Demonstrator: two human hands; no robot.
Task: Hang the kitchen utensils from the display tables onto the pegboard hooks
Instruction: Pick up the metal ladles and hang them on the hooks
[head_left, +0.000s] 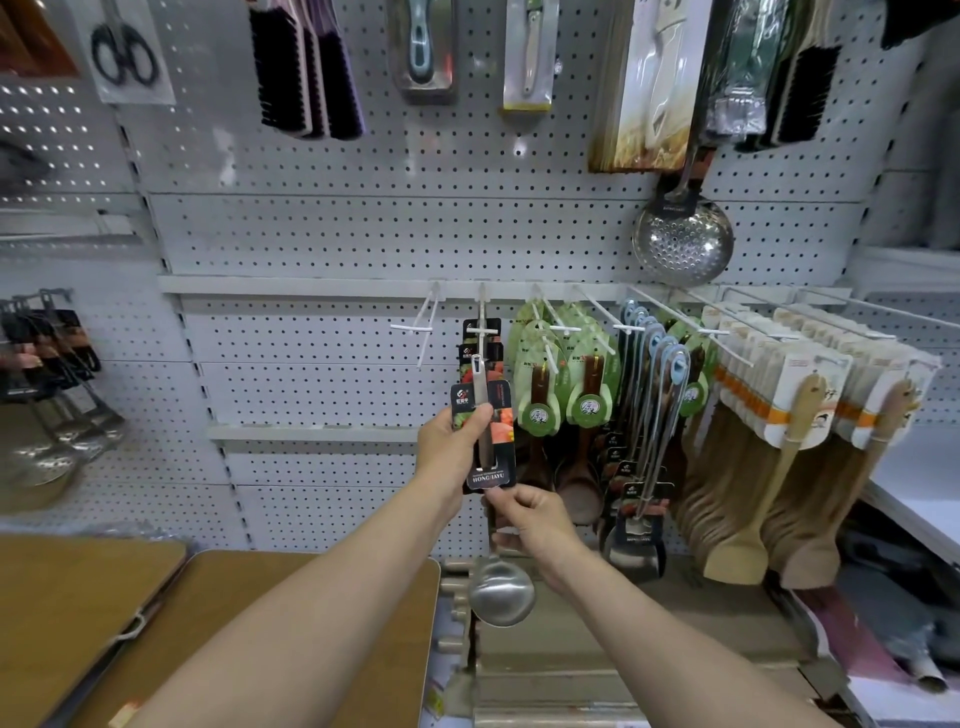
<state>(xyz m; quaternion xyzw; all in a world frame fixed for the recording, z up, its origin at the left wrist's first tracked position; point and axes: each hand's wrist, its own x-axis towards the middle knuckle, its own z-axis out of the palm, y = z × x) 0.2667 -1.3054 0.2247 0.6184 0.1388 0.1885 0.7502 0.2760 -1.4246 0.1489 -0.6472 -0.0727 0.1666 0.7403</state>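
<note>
Steel ladle (501, 592), dark-carded handle, gripped by left hand (452, 441), seemingly below hook (482, 328).

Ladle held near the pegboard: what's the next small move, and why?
Probably lift the ladle slightly and slip its handle top onto the hook right above it: the top sits just below that hook's tip, left hand gripping the handle, right hand pinching the stem.

A grey pegboard (311, 234) carries a row of white hooks (423, 332) along its middle rail. From left to right these hold black-carded utensils (483, 338), green-carded dark spoons (566, 374), blue-handled tools (660, 353) and pale wooden spatulas (805, 415). A steel skimmer (683, 241) hangs above the rail toward the right edge, and brushes (306, 73) hang along the top edge. Two brown tables (311, 597) stand below the lower left corner.
</note>
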